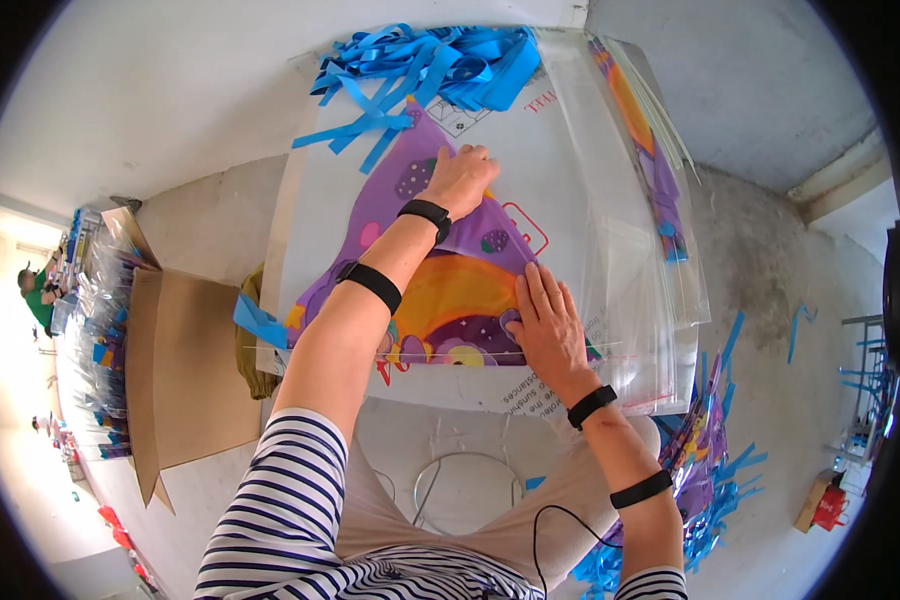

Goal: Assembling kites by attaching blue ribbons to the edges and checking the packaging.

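Observation:
A purple triangular kite with printed fruit shapes and an orange arc lies folded on the white board before me. Its narrow tip points away from me, beside blue ribbon. My left hand is closed at the kite's upper right edge, fingers curled over the purple fabric; the exact grip is partly hidden. Nearer to me, my right hand lies flat on the kite's lower right part, fingers stretched out. Blue ribbon sticks out at its left corner.
Blue ribbons are heaped at the board's far edge. Clear plastic bags lie along the right, one holding a folded kite. A cardboard box stands left. Several kites with blue tails are piled beside my right leg.

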Available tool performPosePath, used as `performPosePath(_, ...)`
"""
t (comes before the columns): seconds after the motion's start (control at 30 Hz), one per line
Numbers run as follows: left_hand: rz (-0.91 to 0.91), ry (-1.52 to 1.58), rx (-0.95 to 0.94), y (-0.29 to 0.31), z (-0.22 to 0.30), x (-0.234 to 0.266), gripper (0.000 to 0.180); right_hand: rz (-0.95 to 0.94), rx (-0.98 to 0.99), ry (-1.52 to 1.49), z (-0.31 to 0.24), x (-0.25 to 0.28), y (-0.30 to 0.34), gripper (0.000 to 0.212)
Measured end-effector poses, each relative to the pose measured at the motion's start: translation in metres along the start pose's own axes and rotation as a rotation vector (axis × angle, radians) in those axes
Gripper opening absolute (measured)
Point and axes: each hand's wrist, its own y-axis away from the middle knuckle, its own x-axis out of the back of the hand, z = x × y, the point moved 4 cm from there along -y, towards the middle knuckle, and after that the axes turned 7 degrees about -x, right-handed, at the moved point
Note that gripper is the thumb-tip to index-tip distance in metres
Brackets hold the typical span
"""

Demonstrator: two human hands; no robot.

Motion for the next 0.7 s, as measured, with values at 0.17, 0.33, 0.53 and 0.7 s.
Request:
performPosePath(0.17,0.308,0.062,-0.121,0.026,0.033,0.021,0.020,0.005,0.005,-0.041,0.001,0.004,-0.006,0.070)
performPosePath(0.33,0.154,0.194,-0.207,0.121,0.118,0.044,0.035,0.078,0.010,-0.068,0.004,0.003,-0.006,0.069)
performPosePath(0.53,-0.044,0.262,-0.074,0.206,0.168,0.022,0.063,0.091,0.010,0.005,0.005,-0.004,-0.001,0.067)
performPosePath(0.7,-0.051,0.196,0.039,0.223,0.173,0.002,0.077,0.054,-0.028,0.084,0.002,-0.011,0.002,0.066)
